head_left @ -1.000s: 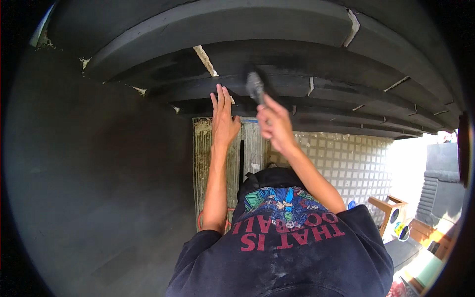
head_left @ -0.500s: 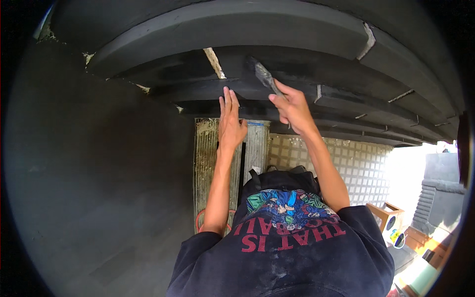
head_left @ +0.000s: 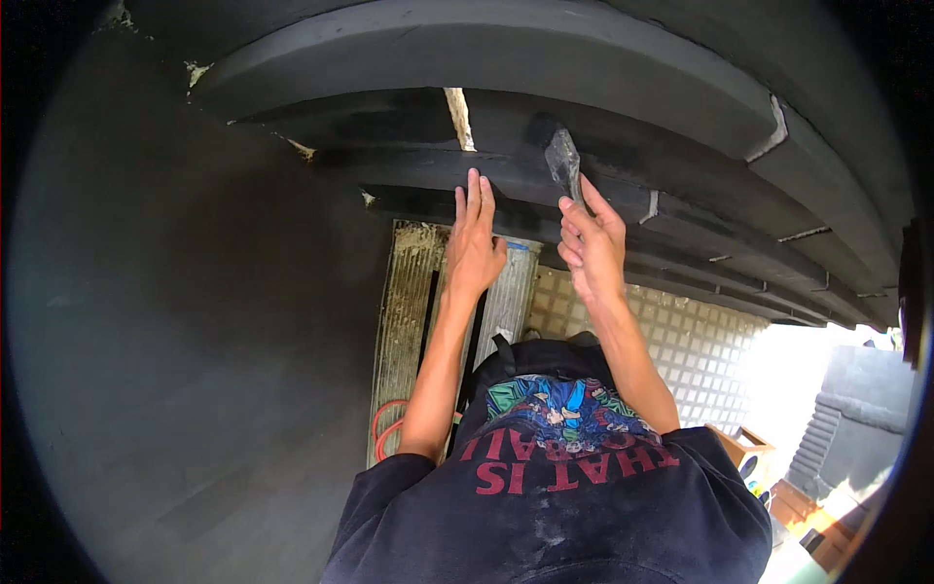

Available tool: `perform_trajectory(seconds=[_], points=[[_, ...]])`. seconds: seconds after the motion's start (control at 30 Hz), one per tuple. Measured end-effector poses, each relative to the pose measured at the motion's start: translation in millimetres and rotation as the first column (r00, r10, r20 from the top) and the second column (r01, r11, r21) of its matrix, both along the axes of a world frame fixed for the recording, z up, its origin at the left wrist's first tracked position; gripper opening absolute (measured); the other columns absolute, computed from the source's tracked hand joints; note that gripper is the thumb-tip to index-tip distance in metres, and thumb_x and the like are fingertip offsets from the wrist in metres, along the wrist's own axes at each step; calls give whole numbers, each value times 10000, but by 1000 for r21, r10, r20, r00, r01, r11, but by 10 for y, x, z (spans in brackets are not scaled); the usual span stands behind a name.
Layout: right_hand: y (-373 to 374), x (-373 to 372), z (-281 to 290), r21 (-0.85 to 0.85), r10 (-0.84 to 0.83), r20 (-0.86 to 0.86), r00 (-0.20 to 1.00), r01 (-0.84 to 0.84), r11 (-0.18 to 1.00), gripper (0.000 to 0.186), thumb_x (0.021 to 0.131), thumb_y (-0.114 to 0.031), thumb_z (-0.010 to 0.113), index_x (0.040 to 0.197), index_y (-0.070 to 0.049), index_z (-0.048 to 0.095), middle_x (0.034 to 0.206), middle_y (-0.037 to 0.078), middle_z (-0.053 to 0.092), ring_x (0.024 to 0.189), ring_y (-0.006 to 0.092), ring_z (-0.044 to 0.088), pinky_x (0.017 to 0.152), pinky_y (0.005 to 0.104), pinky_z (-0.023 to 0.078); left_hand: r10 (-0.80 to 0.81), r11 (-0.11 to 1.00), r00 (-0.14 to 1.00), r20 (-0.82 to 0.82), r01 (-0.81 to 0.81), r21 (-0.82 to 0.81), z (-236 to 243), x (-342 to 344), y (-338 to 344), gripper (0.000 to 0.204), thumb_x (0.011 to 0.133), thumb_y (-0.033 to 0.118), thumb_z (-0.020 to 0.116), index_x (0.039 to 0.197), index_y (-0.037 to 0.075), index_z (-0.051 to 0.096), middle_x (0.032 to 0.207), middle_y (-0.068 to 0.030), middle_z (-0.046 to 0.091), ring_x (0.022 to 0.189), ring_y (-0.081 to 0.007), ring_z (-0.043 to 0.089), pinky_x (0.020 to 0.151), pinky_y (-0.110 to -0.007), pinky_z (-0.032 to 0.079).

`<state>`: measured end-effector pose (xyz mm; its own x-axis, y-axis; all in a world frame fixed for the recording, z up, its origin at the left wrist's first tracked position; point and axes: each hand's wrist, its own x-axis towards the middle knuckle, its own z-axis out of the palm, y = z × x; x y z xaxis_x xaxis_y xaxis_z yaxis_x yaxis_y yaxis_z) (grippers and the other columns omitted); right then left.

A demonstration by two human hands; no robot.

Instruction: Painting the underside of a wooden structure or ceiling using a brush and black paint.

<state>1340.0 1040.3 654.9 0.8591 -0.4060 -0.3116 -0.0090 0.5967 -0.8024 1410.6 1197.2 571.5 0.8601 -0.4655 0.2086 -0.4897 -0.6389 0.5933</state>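
My right hand (head_left: 595, 238) grips the handle of a paintbrush (head_left: 561, 161), whose bristle end is coated dark and points away from me. The bristles lie against a dark grey recessed band between curved ledges (head_left: 486, 54). To the left, my left hand (head_left: 475, 243) is held out with its fingers extended, the tips at the edge of a lower dark ledge (head_left: 409, 170). Nothing is in that hand. Just beyond its fingertips a pale, rough strip (head_left: 459, 119) crosses the dark band.
A large dark grey wall (head_left: 195, 341) fills the left side. Below my hands are worn ribbed planks (head_left: 399, 311) with an orange-red cord (head_left: 377, 428). Patterned tile floor (head_left: 671, 336) lies below right, near a wooden box (head_left: 742, 448). Pale seams (head_left: 650, 206) cross the ledges.
The brush has swung more upright and shifted right along the band, my right hand with it. My left hand keeps its outstretched pose at the ledge. The whole view has shifted slightly.
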Motion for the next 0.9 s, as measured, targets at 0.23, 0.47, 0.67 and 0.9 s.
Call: perform_trajectory(seconds=[0.23, 0.47, 0.67, 0.9], points=[[400, 104, 97, 121, -112, 97, 989, 100, 988, 512, 982, -25, 575, 1486, -81, 500, 710, -94, 413, 544, -1, 316, 442, 193, 252, 6, 996, 1000, 5, -6, -84, -39, -30, -51, 972, 731, -75, 663, 1584, 0, 204, 1667, -208, 148, 1465, -526, 243, 1114, -497, 435], [301, -2, 72, 200, -139, 127, 982, 112, 973, 590, 962, 0, 595, 1525, -46, 423, 755, -28, 457, 555, 24, 346, 469, 185, 292, 15, 1000, 998, 57, -14, -14, -22, -6, -22, 990, 718, -64, 681, 1588, 21, 215, 1671, -172, 165, 1445, -545, 273, 1090, -504, 456], [56, -196, 29, 173, -303, 99, 948, 283, 943, 559, 948, -2, 632, 1485, -40, 484, 757, -31, 467, 569, 27, 364, 466, 182, 283, 23, 1000, 997, 71, -22, -6, -53, -33, -4, 984, 727, -70, 650, 1596, 43, 204, 1677, -154, 162, 1443, -546, 278, 1071, -518, 466], [-183, -438, 38, 87, -404, 69, 912, 397, 913, 531, 965, -22, 621, 1478, -42, 491, 763, -33, 449, 571, 28, 343, 463, 194, 268, 5, 1000, 999, 45, -5, 15, -36, -10, -15, 975, 735, -70, 641, 1595, 35, 195, 1676, -170, 150, 1447, -532, 283, 1072, -507, 472]])
